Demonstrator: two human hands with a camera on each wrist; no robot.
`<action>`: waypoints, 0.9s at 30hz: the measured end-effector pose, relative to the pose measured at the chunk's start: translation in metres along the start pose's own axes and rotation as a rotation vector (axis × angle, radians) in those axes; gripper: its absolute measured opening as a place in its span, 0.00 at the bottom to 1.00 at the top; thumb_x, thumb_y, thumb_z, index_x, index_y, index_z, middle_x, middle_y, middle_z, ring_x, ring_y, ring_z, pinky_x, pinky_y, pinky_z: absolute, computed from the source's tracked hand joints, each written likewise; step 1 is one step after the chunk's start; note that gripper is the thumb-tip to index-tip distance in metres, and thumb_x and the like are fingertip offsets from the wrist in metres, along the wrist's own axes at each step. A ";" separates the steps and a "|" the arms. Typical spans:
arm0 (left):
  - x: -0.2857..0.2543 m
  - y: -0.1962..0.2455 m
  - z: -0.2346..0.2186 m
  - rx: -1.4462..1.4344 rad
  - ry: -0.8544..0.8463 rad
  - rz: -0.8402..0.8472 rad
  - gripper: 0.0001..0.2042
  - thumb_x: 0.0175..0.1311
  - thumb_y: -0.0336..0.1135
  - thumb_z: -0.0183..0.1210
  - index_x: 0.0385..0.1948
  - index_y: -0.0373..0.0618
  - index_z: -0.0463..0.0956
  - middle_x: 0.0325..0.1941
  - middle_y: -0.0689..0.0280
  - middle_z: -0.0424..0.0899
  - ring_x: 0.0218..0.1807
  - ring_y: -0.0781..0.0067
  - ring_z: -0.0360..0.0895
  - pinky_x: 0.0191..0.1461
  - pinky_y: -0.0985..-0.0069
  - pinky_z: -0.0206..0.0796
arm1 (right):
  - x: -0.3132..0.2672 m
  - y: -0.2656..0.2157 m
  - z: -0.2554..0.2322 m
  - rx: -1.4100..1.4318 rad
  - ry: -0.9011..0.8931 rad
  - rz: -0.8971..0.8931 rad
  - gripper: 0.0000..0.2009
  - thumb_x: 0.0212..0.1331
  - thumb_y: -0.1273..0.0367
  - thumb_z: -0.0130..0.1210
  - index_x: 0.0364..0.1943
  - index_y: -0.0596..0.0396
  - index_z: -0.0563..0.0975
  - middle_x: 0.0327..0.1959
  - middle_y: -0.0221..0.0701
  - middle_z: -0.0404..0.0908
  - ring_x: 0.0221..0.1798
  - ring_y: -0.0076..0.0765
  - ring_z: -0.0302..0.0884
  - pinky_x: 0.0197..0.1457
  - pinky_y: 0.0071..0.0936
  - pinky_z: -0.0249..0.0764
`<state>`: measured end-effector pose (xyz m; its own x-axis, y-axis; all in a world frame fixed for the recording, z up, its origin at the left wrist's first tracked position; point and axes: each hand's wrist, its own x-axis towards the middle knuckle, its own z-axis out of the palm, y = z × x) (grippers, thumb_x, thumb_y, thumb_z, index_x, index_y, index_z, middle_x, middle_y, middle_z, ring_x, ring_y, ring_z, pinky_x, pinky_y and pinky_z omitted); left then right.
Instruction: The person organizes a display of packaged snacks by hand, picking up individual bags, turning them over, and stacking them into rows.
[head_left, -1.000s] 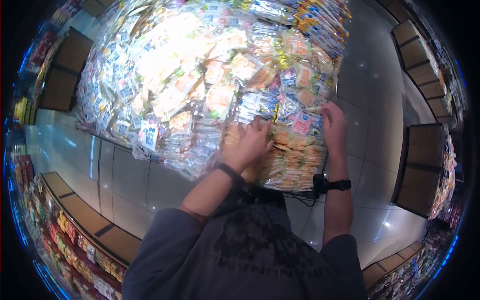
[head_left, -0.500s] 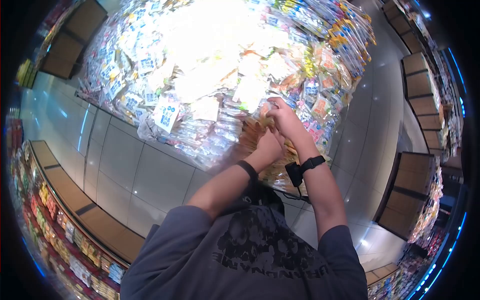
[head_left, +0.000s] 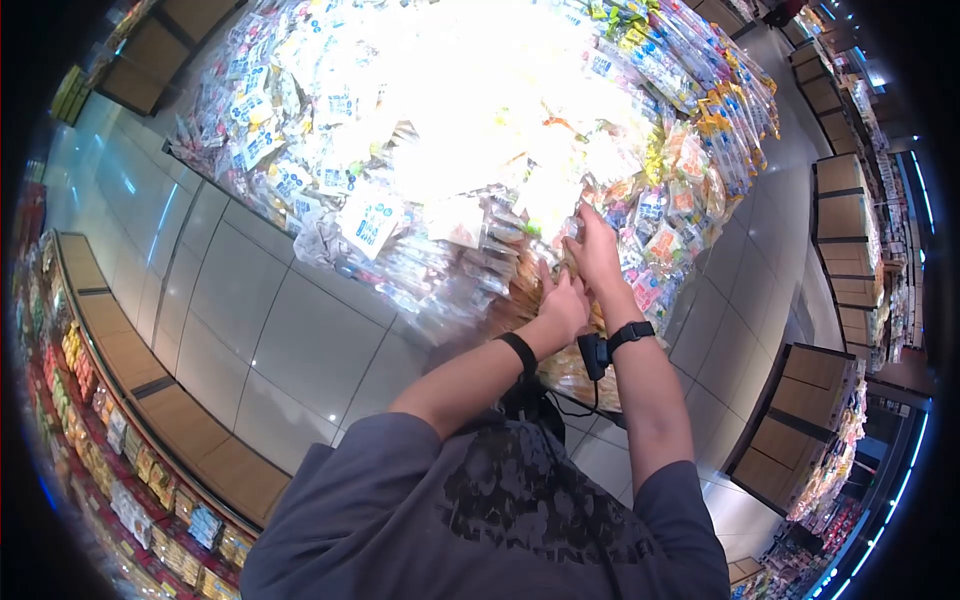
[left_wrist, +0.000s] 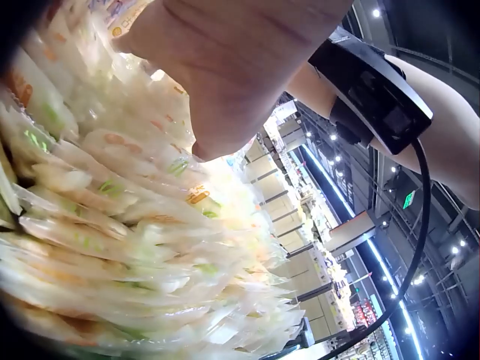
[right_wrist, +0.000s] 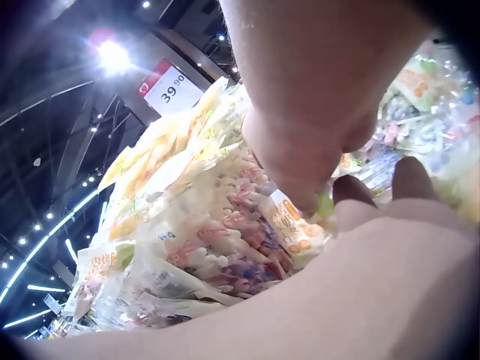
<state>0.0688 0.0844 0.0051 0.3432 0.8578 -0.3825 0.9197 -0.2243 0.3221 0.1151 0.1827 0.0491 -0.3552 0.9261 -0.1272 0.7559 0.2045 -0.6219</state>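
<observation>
Both hands reach into a heap of clear snack packets (head_left: 465,280) on a display stand. My left hand (head_left: 567,305) lies low in the heap, its fingers extended upward against the packets; its fingertips (right_wrist: 411,180) also show in the right wrist view. Just above it, my right hand (head_left: 600,255) reaches over the packets with thumb and forefinger apart. Right at its fingertips is a packet with orange print (right_wrist: 292,221); I cannot tell if it is pinched. In the left wrist view, my left hand (left_wrist: 232,75) hides its own fingertips above rows of orange-and-green printed packets (left_wrist: 135,225).
Glare whitens the heap's middle. A white packet with blue print (head_left: 372,225) lies at its front left. Long yellow-and-blue packets (head_left: 735,115) line the far right. Wooden shelving (head_left: 790,420) stands beyond the tiled floor (head_left: 310,330). A price sign (right_wrist: 171,88) rises behind the packets.
My right hand has moved left from the stand's right edge, over beside the left hand. Since half a second ago, both hands and the heap have shifted slightly right in view.
</observation>
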 end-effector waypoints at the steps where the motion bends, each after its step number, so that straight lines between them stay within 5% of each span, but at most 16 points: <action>1: 0.002 0.001 0.005 -0.053 0.045 -0.019 0.34 0.68 0.53 0.55 0.74 0.50 0.60 0.76 0.53 0.60 0.76 0.44 0.55 0.72 0.20 0.27 | 0.003 0.002 0.002 -0.002 0.007 -0.001 0.35 0.49 0.82 0.65 0.67 0.61 0.69 0.54 0.49 0.81 0.55 0.55 0.81 0.58 0.44 0.77; 4: 0.000 0.001 0.005 -0.117 0.092 -0.022 0.37 0.66 0.53 0.58 0.75 0.50 0.58 0.77 0.54 0.59 0.77 0.42 0.54 0.72 0.19 0.26 | 0.006 0.011 0.009 -0.051 0.095 -0.110 0.24 0.55 0.77 0.63 0.59 0.62 0.77 0.47 0.50 0.84 0.47 0.56 0.84 0.53 0.44 0.79; 7: -0.001 0.001 0.009 -0.136 0.132 -0.020 0.37 0.66 0.53 0.58 0.74 0.50 0.59 0.77 0.53 0.58 0.77 0.41 0.53 0.72 0.19 0.25 | 0.009 0.015 0.007 -0.242 -0.266 -0.004 0.11 0.61 0.67 0.59 0.39 0.60 0.85 0.33 0.50 0.84 0.40 0.57 0.84 0.49 0.45 0.80; 12: -0.001 0.000 0.012 -0.179 0.127 -0.001 0.31 0.71 0.49 0.45 0.74 0.45 0.59 0.79 0.48 0.53 0.80 0.42 0.46 0.72 0.19 0.23 | 0.015 0.034 0.014 -0.314 -0.315 -0.073 0.09 0.56 0.70 0.57 0.33 0.64 0.83 0.34 0.54 0.83 0.40 0.59 0.82 0.45 0.47 0.79; 14: -0.006 0.000 0.020 -0.232 0.336 0.073 0.28 0.70 0.45 0.46 0.68 0.38 0.66 0.72 0.44 0.64 0.76 0.40 0.55 0.71 0.19 0.24 | 0.017 0.043 0.017 -0.369 -0.349 -0.096 0.09 0.56 0.70 0.57 0.32 0.63 0.83 0.34 0.53 0.83 0.40 0.59 0.82 0.46 0.48 0.79; 17: 0.011 -0.002 0.033 -0.265 0.169 0.024 0.31 0.68 0.54 0.50 0.69 0.49 0.66 0.73 0.50 0.65 0.76 0.40 0.54 0.72 0.19 0.23 | 0.015 0.038 0.026 -0.237 -0.335 -0.066 0.10 0.55 0.69 0.55 0.31 0.64 0.83 0.35 0.54 0.83 0.41 0.61 0.82 0.47 0.49 0.79; 18: 0.002 -0.003 0.036 -0.209 0.317 0.061 0.26 0.66 0.50 0.50 0.61 0.44 0.74 0.62 0.48 0.76 0.68 0.43 0.66 0.73 0.25 0.37 | 0.016 0.042 0.032 -0.250 -0.313 -0.081 0.10 0.54 0.70 0.55 0.32 0.66 0.82 0.35 0.55 0.82 0.40 0.63 0.82 0.47 0.50 0.79; 19: 0.004 -0.009 0.039 -0.258 0.346 0.267 0.22 0.61 0.44 0.54 0.52 0.39 0.78 0.50 0.50 0.81 0.57 0.45 0.74 0.69 0.38 0.55 | 0.014 0.043 0.032 -0.282 -0.293 -0.151 0.11 0.54 0.71 0.54 0.33 0.66 0.82 0.35 0.56 0.82 0.40 0.62 0.83 0.48 0.50 0.80; 20: 0.017 -0.005 0.067 -0.290 0.428 0.162 0.19 0.55 0.38 0.56 0.45 0.36 0.79 0.42 0.53 0.82 0.49 0.47 0.77 0.56 0.52 0.69 | 0.016 0.035 0.028 -0.263 -0.406 0.006 0.13 0.49 0.77 0.61 0.42 0.60 0.83 0.42 0.53 0.84 0.48 0.58 0.83 0.52 0.46 0.79; 21: 0.012 -0.012 0.056 -0.183 0.616 0.326 0.15 0.59 0.36 0.55 0.43 0.36 0.78 0.43 0.50 0.81 0.47 0.46 0.79 0.49 0.53 0.74 | 0.017 0.031 0.026 -0.120 -0.410 0.152 0.17 0.46 0.78 0.60 0.44 0.61 0.82 0.44 0.55 0.83 0.49 0.59 0.82 0.53 0.46 0.79; 22: 0.010 0.000 0.044 -0.778 0.367 -0.081 0.12 0.66 0.36 0.50 0.40 0.36 0.77 0.43 0.44 0.81 0.44 0.42 0.81 0.46 0.51 0.74 | 0.018 0.063 0.046 -0.162 -0.358 0.042 0.19 0.49 0.77 0.58 0.49 0.61 0.81 0.47 0.56 0.82 0.52 0.60 0.81 0.54 0.45 0.78; 27: 0.028 -0.006 0.079 -0.361 0.324 0.000 0.18 0.69 0.45 0.48 0.42 0.37 0.77 0.38 0.48 0.86 0.41 0.44 0.84 0.46 0.53 0.74 | 0.009 0.063 0.035 -0.316 -0.403 -0.151 0.21 0.57 0.70 0.57 0.57 0.57 0.79 0.54 0.52 0.81 0.57 0.57 0.80 0.61 0.41 0.76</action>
<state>0.0884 0.0728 -0.0762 0.2135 0.9706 -0.1110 0.7752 -0.0991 0.6239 0.1400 0.1932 -0.0185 -0.6091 0.6965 -0.3793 0.7866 0.4696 -0.4009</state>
